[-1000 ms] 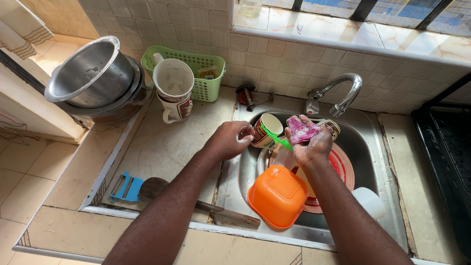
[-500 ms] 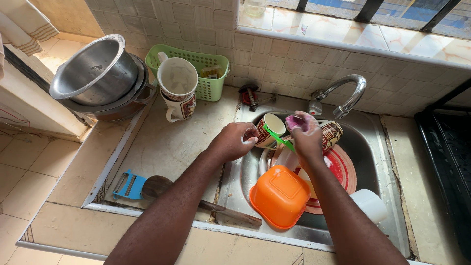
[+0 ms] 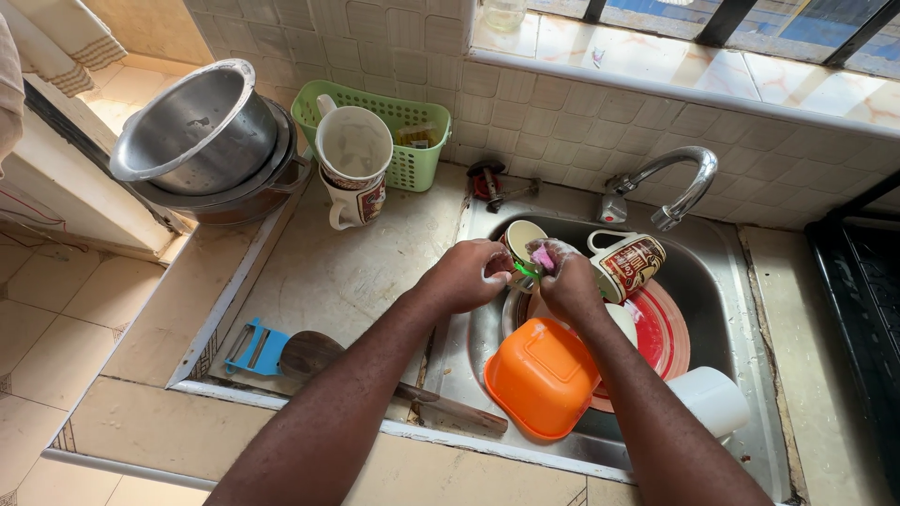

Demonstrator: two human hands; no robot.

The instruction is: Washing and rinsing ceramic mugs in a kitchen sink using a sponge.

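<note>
Over the steel sink (image 3: 750, 309), my two hands meet, both flecked with soap suds. My left hand (image 3: 469, 276) is closed on a thin green utensil (image 3: 523, 270), of which only a short piece shows between the hands. A cream-lined mug (image 3: 518, 236) sits just behind its fingertips. My right hand (image 3: 570, 281) grips a pink sponge (image 3: 544, 255) pressed against the green utensil. A patterned brown and white mug (image 3: 633, 264) lies on its side right of my right hand.
In the sink are a red plate (image 3: 664, 330), an overturned orange container (image 3: 542, 377), a white cup (image 3: 712, 398), under a curved tap (image 3: 670, 178). The counter holds stacked mugs (image 3: 354, 159), green basket (image 3: 412, 155), steel bowls (image 3: 202, 131), blue peeler (image 3: 255, 347), wooden-handled tool (image 3: 314, 354). A dark stove (image 3: 858, 309) stands at right.
My right hand has come down and left with the pink sponge, closing against my left hand. The patterned mug it covered now shows.
</note>
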